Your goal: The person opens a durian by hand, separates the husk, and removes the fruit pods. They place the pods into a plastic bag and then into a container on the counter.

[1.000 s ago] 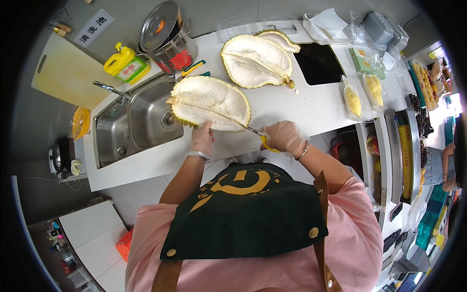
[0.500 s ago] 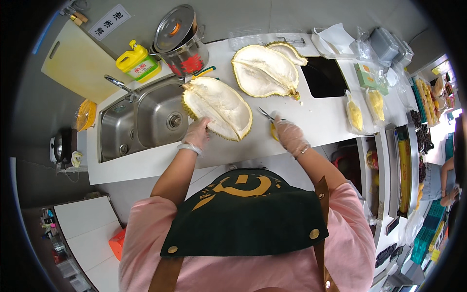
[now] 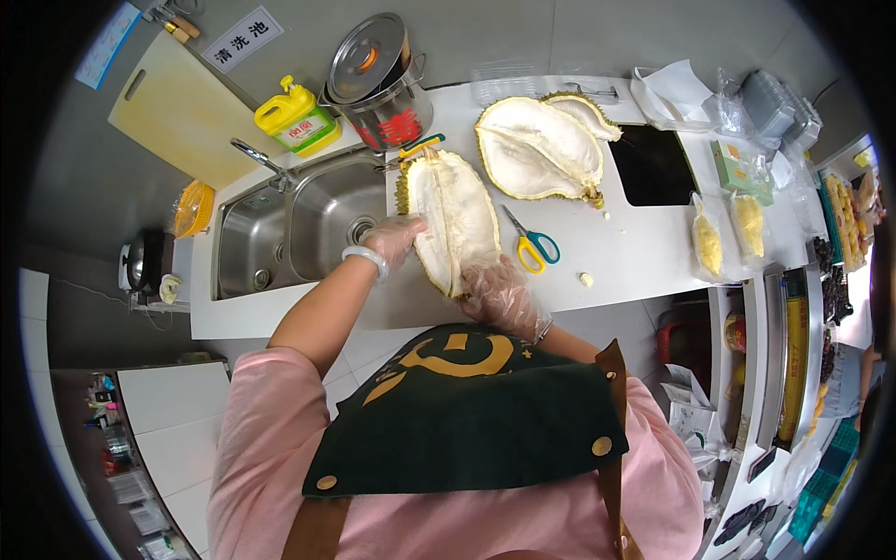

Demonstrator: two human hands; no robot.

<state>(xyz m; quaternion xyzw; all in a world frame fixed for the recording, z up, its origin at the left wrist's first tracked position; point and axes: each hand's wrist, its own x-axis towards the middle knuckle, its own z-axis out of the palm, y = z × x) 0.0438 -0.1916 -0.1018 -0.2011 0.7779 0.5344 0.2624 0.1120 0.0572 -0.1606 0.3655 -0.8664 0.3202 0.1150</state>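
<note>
An opened durian husk with a pale, hollow inside stands on the counter beside the sink. My left hand, in a clear plastic glove, grips its left edge. Gloved as well, my right hand is closed around the lower right edge, with some fingers hidden. To the right of the husk lies a pair of scissors with yellow and blue-green handles, untouched. Farther back rests another opened durian husk, also pale inside.
A double steel sink is at the left, near a yellow bottle and a lidded steel pot. A dark square opening cuts the counter at right. Bagged durian flesh lies beyond it.
My right hand has let go of the scissors, which now lie on the counter, and has taken the husk's lower right edge. The husk has turned more upright.
</note>
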